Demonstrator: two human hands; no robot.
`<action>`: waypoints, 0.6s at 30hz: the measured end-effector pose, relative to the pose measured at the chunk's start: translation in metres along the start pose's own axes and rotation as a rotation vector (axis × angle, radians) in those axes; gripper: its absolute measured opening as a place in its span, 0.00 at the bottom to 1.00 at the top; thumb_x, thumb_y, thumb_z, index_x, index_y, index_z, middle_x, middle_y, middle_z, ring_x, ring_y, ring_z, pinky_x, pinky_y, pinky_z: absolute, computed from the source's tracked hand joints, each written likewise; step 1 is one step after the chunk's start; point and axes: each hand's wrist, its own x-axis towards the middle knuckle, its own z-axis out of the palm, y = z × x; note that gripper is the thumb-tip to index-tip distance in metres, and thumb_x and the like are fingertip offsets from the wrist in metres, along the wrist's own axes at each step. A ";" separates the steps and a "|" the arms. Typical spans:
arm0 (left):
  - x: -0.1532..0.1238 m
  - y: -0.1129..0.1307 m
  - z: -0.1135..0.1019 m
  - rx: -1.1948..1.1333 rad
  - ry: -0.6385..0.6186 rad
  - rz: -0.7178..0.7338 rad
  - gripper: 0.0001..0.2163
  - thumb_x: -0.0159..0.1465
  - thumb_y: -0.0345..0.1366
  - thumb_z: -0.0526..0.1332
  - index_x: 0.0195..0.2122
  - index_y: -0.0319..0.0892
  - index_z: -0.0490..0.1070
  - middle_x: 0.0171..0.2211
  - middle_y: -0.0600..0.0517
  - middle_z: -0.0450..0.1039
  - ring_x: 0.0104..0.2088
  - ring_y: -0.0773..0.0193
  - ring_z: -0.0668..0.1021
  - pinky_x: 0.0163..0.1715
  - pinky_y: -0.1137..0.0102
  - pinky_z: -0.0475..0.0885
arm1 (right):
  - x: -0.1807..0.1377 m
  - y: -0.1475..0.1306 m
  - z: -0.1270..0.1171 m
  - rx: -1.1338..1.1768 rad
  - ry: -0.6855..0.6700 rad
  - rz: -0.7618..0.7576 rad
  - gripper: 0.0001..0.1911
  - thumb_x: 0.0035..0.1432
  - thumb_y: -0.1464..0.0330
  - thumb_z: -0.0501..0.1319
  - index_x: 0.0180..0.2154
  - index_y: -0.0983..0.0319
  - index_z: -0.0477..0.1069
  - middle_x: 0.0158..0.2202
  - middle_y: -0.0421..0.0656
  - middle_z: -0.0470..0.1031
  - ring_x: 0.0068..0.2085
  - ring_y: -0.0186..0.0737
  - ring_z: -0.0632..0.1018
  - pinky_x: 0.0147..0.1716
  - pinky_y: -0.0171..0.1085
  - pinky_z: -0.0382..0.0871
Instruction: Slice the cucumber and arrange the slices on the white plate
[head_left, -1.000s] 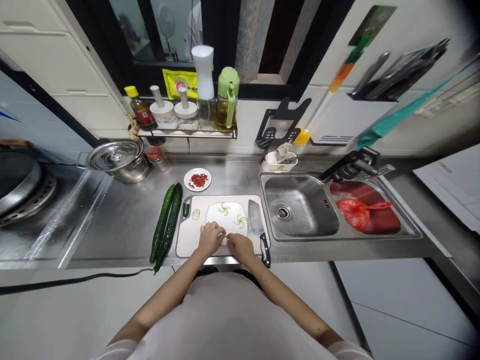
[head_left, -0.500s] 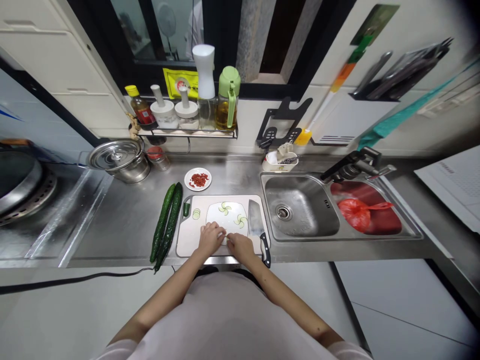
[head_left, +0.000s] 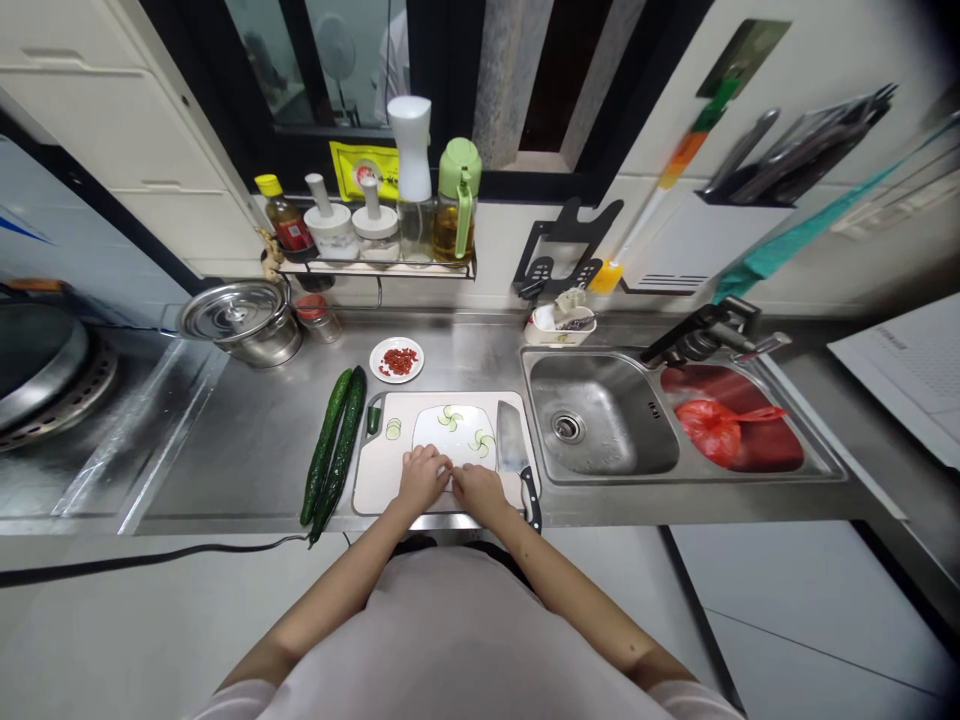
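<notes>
My left hand (head_left: 422, 478) and my right hand (head_left: 480, 492) meet over the near edge of a white square plate (head_left: 431, 428), fingers bent and fingertips almost touching. Whatever is pinched between them is too small and covered to make out. Two pinwheels of thin cucumber slices (head_left: 481, 442) lie on the plate, at its far side and right side. The plate rests on a pale cutting board (head_left: 379, 480). Left of it on the board are a short cucumber piece (head_left: 373, 420) and a few round cucumber slices (head_left: 393, 429). A knife (head_left: 513, 440) lies along the right side.
Two whole cucumbers (head_left: 337, 450) lie left of the board. Behind it stands a small dish of red pieces (head_left: 397, 360). A steel sink (head_left: 604, 410) is at the right, with a red plastic bag (head_left: 709, 432) in its far basin. A lidded pot (head_left: 244, 322) and seasoning rack (head_left: 375, 268) stand behind.
The hands stay at the plate's near edge with only slight finger movement. A bit of green visible between the fingertips earlier is now covered. The view has shifted slightly.
</notes>
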 end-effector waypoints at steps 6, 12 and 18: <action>0.002 0.000 0.001 0.016 -0.002 -0.005 0.09 0.63 0.37 0.57 0.37 0.47 0.77 0.40 0.48 0.70 0.45 0.56 0.68 0.45 0.62 0.58 | 0.004 -0.001 -0.003 -0.010 -0.001 -0.031 0.20 0.65 0.69 0.48 0.55 0.59 0.68 0.41 0.50 0.77 0.43 0.44 0.76 0.39 0.38 0.65; 0.005 0.003 -0.004 -0.083 -0.007 -0.044 0.08 0.61 0.36 0.58 0.36 0.46 0.76 0.39 0.49 0.71 0.45 0.56 0.69 0.47 0.61 0.59 | 0.008 0.002 -0.009 0.087 -0.003 0.039 0.17 0.64 0.68 0.49 0.48 0.59 0.72 0.41 0.48 0.77 0.43 0.42 0.76 0.38 0.35 0.63; 0.006 -0.028 -0.016 -0.317 0.207 -0.248 0.09 0.58 0.35 0.59 0.39 0.45 0.75 0.35 0.51 0.73 0.41 0.60 0.72 0.44 0.66 0.64 | 0.009 0.027 -0.017 0.284 0.151 0.217 0.13 0.61 0.66 0.53 0.41 0.60 0.75 0.35 0.44 0.78 0.36 0.38 0.74 0.30 0.32 0.56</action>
